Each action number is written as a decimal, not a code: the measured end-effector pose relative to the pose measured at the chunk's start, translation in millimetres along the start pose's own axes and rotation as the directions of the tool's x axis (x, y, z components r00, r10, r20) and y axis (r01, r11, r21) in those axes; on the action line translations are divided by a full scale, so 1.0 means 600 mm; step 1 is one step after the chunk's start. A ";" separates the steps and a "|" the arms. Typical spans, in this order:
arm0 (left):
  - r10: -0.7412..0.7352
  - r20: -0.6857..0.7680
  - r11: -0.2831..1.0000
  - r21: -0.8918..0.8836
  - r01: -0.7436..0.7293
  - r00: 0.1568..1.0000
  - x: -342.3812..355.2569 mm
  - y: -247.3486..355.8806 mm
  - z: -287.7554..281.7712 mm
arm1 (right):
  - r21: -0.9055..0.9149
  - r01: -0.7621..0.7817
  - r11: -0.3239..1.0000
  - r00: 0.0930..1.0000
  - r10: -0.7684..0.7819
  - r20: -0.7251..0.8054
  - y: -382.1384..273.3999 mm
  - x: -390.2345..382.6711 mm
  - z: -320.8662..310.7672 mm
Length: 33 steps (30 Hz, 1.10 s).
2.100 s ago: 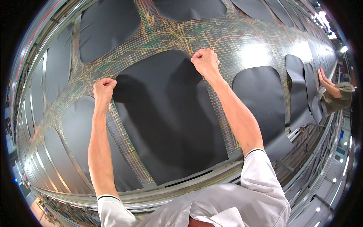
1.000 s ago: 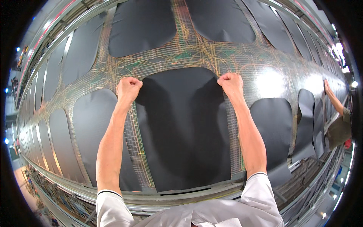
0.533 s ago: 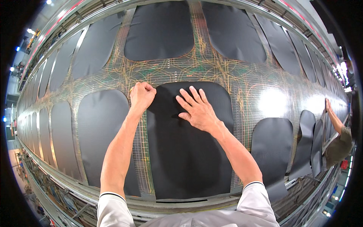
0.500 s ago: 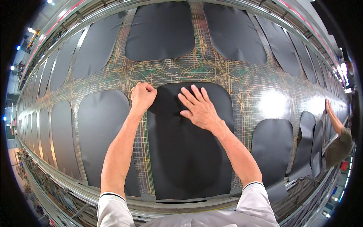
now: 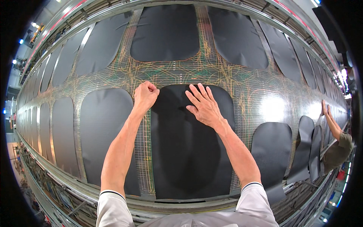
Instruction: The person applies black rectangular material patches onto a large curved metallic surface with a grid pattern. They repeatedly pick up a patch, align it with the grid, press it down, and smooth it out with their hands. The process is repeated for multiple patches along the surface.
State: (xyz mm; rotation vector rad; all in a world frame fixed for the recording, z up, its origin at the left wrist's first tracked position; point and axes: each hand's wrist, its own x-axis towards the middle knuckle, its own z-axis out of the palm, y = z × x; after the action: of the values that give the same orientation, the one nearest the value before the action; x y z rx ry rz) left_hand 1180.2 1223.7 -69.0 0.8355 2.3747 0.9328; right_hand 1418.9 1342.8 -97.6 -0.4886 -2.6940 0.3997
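Note:
A black sheet (image 5: 191, 162) with rounded far corners lies flat in front of me, its straight near edge by the table's front. On its far right part my right hand (image 5: 206, 108) rests palm down, fingers spread and stretched out. At the sheet's far left corner is my left hand (image 5: 145, 99), its fingers curled into a pinch. What those fingertips hold, if anything, is hidden. The sheet lies on a long dark table (image 5: 170, 72) covered with fine yellow, green and orange lines.
Similar grey-black sheets lie in rows, including one on my left (image 5: 104, 128) and one across the table (image 5: 166, 34). To the right, a sheet (image 5: 271, 151) hangs over the near edge beside a bent one (image 5: 301, 151). A co-worker's arms (image 5: 332, 121) reach over the table's far right.
My right hand has slid slightly away from me and to the right, toward the sheet's far edge. My left hand stays pinched at the corner. The co-worker's second hand has come into sight.

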 end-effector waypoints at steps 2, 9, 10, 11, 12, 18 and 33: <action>-0.005 0.023 1.000 0.013 0.005 1.000 -0.002 0.006 -0.001 | -0.010 -0.044 0.999 0.996 0.043 -0.077 0.011 -0.006 -0.003; 0.105 -0.030 0.991 0.088 -0.102 0.994 -0.006 -0.007 0.007 | -0.172 -0.495 0.851 0.845 0.427 -0.322 0.072 -0.032 -0.033; 0.131 -0.044 0.987 0.097 -0.126 0.990 -0.005 -0.013 0.009 | -0.184 -0.519 0.835 0.839 0.456 -0.298 0.074 -0.035 -0.033; 0.113 -0.018 0.991 0.078 -0.111 0.993 -0.006 -0.006 0.008 | -0.184 -0.512 0.839 0.842 0.449 -0.300 0.075 -0.039 -0.034; 0.095 0.008 0.994 0.060 -0.096 0.995 -0.007 0.001 0.005 | -0.183 -0.506 0.843 0.845 0.441 -0.302 0.076 -0.042 -0.034; 0.062 0.045 0.996 0.068 -0.065 0.997 -0.005 0.003 0.004 | -0.131 -0.501 0.856 0.848 0.455 -0.272 0.083 -0.040 -0.039; 0.086 0.046 0.995 0.052 -0.088 0.995 -0.001 -0.009 0.004 | -0.123 -0.561 0.818 0.817 0.525 -0.239 0.083 -0.027 -0.043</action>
State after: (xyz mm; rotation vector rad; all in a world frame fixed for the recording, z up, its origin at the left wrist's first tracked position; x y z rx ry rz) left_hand 1180.3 1221.3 -74.1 0.9767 2.3517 0.8784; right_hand 1457.6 1386.7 -96.4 -1.3043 -2.3681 0.2242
